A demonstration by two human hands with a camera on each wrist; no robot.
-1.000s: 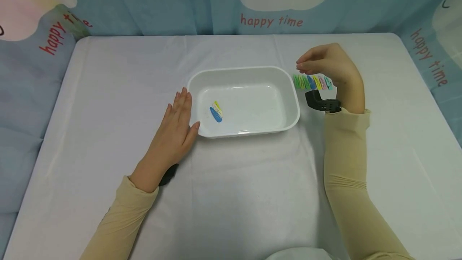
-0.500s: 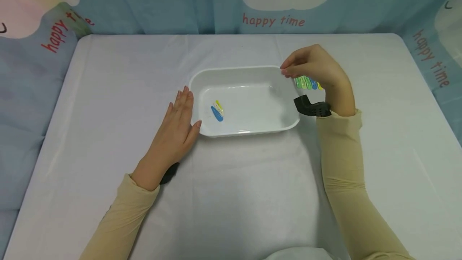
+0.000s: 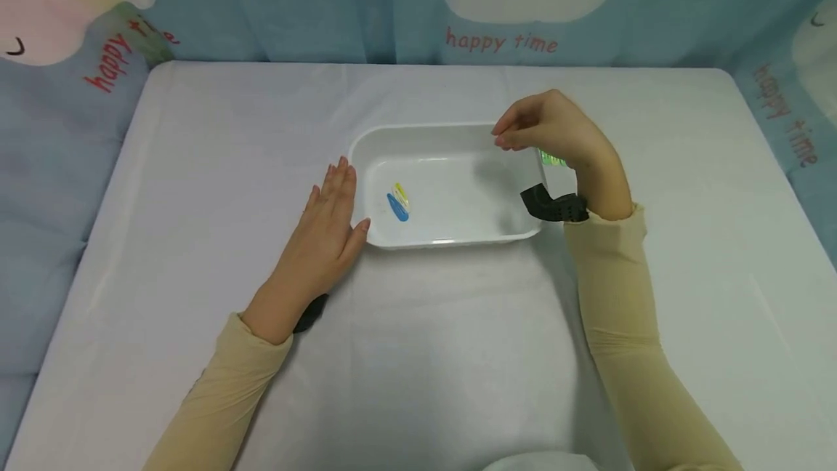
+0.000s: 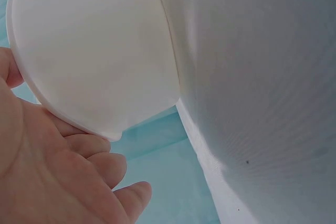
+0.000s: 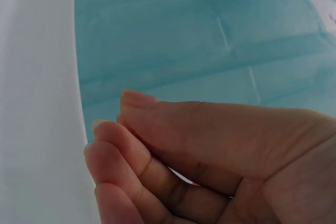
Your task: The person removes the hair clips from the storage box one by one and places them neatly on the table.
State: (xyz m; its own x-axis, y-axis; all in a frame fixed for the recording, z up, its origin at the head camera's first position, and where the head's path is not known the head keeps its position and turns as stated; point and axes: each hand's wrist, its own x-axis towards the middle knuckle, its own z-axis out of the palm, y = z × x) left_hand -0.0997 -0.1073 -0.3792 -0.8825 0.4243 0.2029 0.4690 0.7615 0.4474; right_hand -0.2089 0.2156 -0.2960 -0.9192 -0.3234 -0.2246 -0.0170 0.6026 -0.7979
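A white rectangular tray [image 3: 451,243] stands on the table, with a blue hair clip [image 3: 397,208] and a yellow one [image 3: 402,193] lying close together at its left. My left hand [image 3: 322,235] rests its extended fingers against the tray's left end; the left wrist view has them at the rim. Above the tray's right back corner hangs my right hand [image 3: 556,126], fingers loosely bent and thumb near the fingertips. No clip shows between them in the head or right wrist view. Green hair clips [image 3: 552,158] lie just right of the tray, partly hidden by that hand.
A white cloth [image 3: 418,340] covers the table. Blue printed curtains [image 3: 353,6] hang behind it and along both sides. A black wrist mount [image 3: 556,206] sits under my right wrist, overlapping the tray's right edge in the head view.
My right hand has moved left from above the clip row to over the tray's back right corner, now covering most of the row. My left hand has stayed at the tray.
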